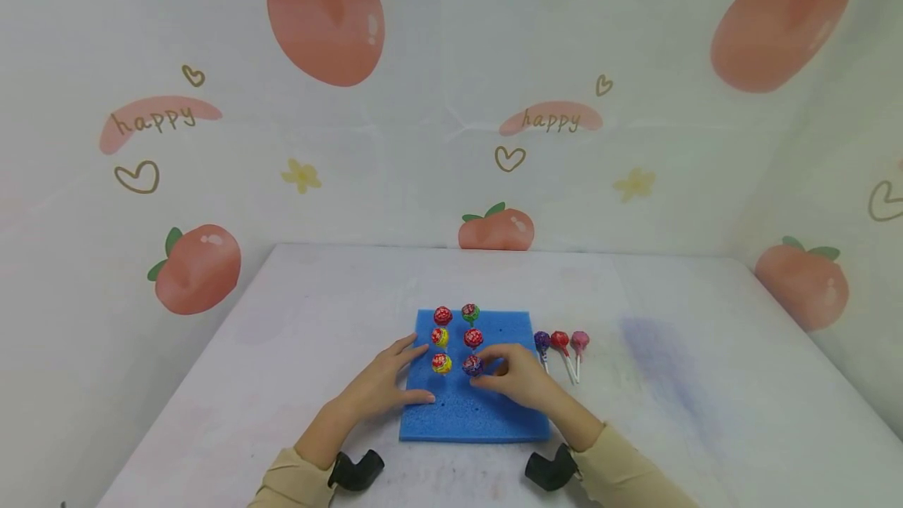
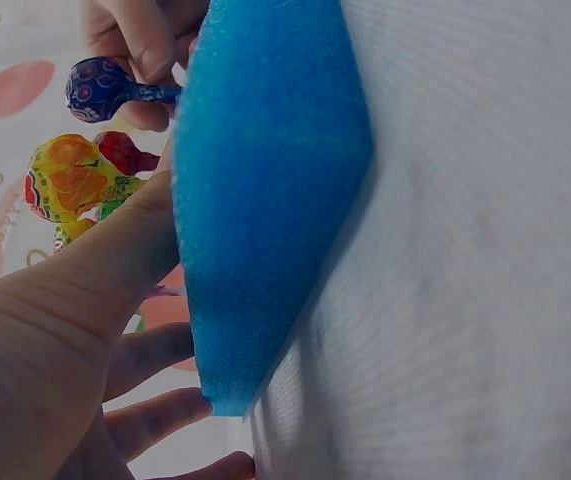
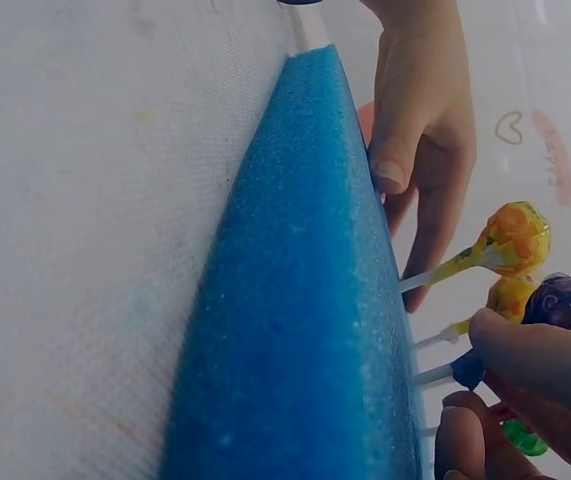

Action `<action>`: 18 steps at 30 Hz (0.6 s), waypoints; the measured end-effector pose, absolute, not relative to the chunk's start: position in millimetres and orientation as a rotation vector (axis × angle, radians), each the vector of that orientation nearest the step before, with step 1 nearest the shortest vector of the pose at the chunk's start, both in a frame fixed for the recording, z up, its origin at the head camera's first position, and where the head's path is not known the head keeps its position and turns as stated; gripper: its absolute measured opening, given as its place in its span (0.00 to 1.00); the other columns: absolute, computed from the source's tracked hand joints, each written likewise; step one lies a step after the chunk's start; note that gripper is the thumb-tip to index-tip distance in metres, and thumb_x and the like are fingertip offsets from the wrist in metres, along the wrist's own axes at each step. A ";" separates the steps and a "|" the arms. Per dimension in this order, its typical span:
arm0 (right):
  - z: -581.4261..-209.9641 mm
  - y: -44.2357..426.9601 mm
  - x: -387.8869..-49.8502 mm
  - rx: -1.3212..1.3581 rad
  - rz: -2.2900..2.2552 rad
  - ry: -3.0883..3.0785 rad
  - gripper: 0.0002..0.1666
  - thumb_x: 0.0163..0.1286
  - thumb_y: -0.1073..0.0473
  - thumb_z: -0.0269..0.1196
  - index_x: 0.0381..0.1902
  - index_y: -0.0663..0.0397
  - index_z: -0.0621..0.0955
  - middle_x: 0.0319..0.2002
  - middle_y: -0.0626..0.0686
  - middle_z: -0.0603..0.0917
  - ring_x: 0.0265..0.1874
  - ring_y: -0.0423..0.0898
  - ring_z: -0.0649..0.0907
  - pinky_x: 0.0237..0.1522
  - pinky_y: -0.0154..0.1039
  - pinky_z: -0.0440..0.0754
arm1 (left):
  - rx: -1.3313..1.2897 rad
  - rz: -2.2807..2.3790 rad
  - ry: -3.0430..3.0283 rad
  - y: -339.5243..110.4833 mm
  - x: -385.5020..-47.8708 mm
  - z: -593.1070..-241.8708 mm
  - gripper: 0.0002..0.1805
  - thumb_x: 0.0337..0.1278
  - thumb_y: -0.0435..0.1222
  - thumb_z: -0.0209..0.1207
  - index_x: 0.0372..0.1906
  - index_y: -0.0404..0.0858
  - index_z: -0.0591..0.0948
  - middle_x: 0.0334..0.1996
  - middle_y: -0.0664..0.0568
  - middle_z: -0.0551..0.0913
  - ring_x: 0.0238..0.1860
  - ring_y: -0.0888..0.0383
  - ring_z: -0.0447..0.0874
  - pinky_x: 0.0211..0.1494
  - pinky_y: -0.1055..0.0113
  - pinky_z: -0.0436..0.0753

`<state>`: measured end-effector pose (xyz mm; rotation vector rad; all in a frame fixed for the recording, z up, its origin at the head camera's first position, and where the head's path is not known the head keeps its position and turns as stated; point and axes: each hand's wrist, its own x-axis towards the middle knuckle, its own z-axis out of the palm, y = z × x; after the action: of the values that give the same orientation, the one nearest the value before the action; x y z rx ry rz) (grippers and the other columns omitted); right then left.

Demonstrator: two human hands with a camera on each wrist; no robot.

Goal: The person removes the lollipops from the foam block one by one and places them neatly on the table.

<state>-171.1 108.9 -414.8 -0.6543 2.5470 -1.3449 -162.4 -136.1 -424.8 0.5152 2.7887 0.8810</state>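
Observation:
A blue foam board (image 1: pixel 480 418) lies on the table with several wrapped lollipops standing in it in two columns. My right hand (image 1: pixel 520 376) pinches a purple lollipop (image 1: pixel 473 366) at the near end of the right column; its white stick meets the foam in the right wrist view. Beyond it stand a red lollipop (image 1: pixel 473 338) and a green-and-red lollipop (image 1: pixel 470 312). The left column has a red lollipop (image 1: pixel 442 316) and two yellow lollipops (image 1: pixel 441 364). My left hand (image 1: pixel 381 381) rests at the board's left edge, its fingers spread and thumb over the foam.
To the right of the board, three more lollipops lie on the white table (image 1: pixel 677 414): a purple one (image 1: pixel 542 341), a red one (image 1: pixel 560 340) and a pink one (image 1: pixel 580 341). A fruit-patterned cloth (image 1: pixel 423 155) hangs behind the table. Small holes mark the foam.

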 end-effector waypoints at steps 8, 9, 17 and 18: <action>-417.2 107.3 -172.0 -0.642 -1.328 2.589 0.10 0.58 0.58 0.67 0.37 0.58 0.84 0.36 0.58 0.85 0.22 0.37 0.75 0.22 0.27 0.74 | 0.526 0.877 2.791 -136.3 -162.5 -424.9 0.43 0.43 0.53 0.67 0.65 0.39 0.68 0.70 0.39 0.60 0.70 0.37 0.58 0.66 0.39 0.65; -416.9 107.3 -171.9 -0.643 -1.330 2.589 0.10 0.58 0.59 0.67 0.36 0.58 0.84 0.36 0.58 0.85 0.22 0.36 0.75 0.22 0.27 0.74 | 0.522 0.876 2.792 -136.1 -162.7 -425.1 0.43 0.43 0.53 0.67 0.66 0.39 0.68 0.70 0.39 0.60 0.70 0.37 0.58 0.66 0.39 0.65; -412.8 108.9 -170.8 -0.653 -1.364 2.561 0.10 0.59 0.59 0.67 0.37 0.59 0.84 0.36 0.59 0.85 0.23 0.37 0.78 0.25 0.26 0.76 | 0.511 0.876 2.790 -136.1 -163.1 -425.8 0.44 0.43 0.53 0.67 0.66 0.39 0.68 0.70 0.40 0.60 0.70 0.37 0.57 0.66 0.39 0.65; -411.7 109.3 -170.6 -0.654 -1.364 2.560 0.10 0.59 0.59 0.67 0.37 0.59 0.84 0.36 0.59 0.85 0.24 0.37 0.78 0.26 0.26 0.77 | 0.510 0.876 2.790 -136.1 -163.1 -425.7 0.44 0.43 0.53 0.67 0.66 0.39 0.68 0.70 0.40 0.60 0.70 0.37 0.57 0.66 0.39 0.65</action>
<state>-170.6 109.3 -411.7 -0.6537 2.5604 -1.3636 -163.1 -136.1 -425.7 0.5096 2.7900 0.8762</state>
